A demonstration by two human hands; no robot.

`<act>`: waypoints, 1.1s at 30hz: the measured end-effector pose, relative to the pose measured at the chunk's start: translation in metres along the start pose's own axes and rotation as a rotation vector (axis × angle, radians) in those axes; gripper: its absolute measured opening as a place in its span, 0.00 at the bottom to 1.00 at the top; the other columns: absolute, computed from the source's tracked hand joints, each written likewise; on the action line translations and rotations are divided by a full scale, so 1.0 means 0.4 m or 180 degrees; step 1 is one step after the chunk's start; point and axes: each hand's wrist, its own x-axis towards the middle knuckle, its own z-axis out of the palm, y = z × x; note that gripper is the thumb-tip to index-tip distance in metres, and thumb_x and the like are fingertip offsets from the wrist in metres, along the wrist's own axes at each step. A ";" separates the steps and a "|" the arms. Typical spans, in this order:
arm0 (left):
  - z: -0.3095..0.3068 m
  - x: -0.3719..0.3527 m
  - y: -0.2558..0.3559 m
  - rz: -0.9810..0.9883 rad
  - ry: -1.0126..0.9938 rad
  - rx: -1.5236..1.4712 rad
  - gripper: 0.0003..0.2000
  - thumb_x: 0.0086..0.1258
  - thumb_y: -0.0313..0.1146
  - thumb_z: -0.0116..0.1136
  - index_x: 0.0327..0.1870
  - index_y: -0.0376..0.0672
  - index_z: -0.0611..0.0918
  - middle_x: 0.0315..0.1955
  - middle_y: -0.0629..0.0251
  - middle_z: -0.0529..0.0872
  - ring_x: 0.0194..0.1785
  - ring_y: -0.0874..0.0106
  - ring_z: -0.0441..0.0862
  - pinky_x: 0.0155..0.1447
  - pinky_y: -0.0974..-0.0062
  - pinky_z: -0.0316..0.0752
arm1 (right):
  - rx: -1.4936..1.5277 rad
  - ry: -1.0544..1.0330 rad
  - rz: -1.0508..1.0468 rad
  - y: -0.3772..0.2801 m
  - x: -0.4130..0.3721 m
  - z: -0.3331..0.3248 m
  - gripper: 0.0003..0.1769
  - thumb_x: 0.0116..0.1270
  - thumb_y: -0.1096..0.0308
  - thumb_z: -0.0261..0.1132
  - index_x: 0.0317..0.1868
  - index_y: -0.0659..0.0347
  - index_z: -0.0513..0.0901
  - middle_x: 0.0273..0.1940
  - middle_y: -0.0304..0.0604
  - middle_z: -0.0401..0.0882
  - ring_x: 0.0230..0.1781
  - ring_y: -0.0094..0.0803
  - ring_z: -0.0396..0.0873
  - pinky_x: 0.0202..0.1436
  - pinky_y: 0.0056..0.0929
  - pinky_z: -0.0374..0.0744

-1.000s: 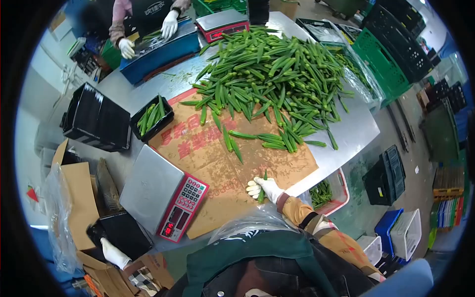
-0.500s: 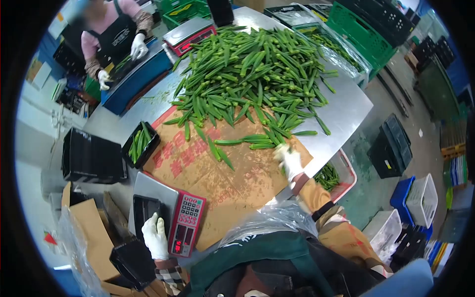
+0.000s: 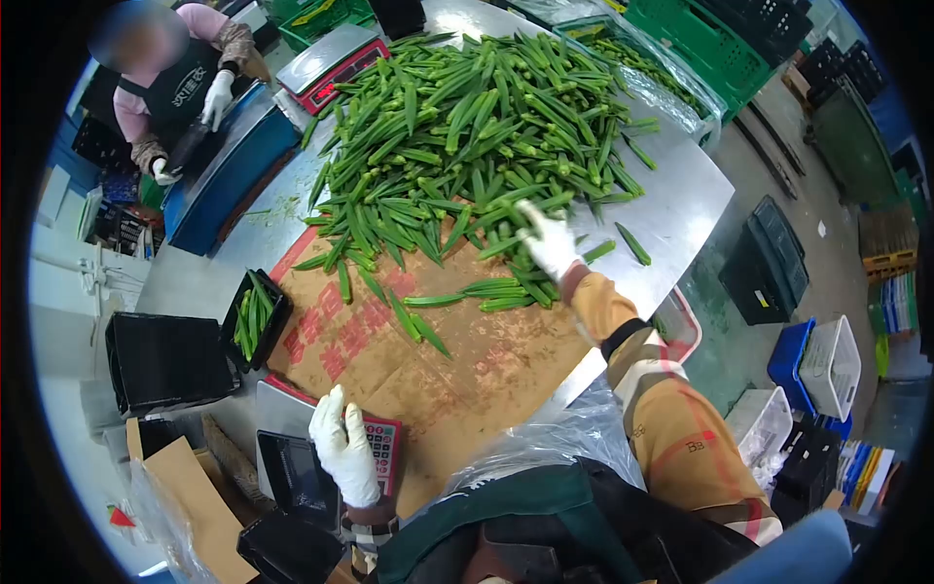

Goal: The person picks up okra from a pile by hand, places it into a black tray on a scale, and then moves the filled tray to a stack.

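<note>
My right hand (image 3: 548,241), in a white glove, reaches out to the near edge of a large pile of okra (image 3: 477,127), its fingers stretched over the pods. My left hand (image 3: 345,450), gloved as well, is raised over the red-framed scale (image 3: 386,456) with its fingers up and nothing in them. Behind that hand a black tray (image 3: 295,469) rests on the scale's plate. A few loose okra pods (image 3: 413,319) lie on the brown cardboard sheet (image 3: 418,389). Farther left stands a black tray (image 3: 277,326) filled with okra.
A co-worker (image 3: 165,88) in white gloves stands at a blue-sided bench (image 3: 229,180), near a second scale (image 3: 331,68). Upside-down black trays (image 3: 165,360) and a cardboard box (image 3: 190,496) are at left. Green crates (image 3: 700,49) and a lidded dark bin (image 3: 769,263) stand at right.
My left hand has lifted off the black tray on the scale and moved right. My right hand has gone forward from the cardboard's edge to the okra pile.
</note>
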 end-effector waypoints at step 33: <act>0.354 0.039 -0.016 0.1650 -0.1795 0.1327 0.30 0.74 0.52 0.57 0.77 0.65 0.69 0.78 0.46 0.59 0.77 0.37 0.56 0.74 0.37 0.58 | -0.1238 -0.1068 -0.1496 -0.175 -0.344 0.026 0.45 0.55 0.77 0.68 0.75 0.40 0.71 0.81 0.47 0.57 0.80 0.52 0.55 0.79 0.53 0.60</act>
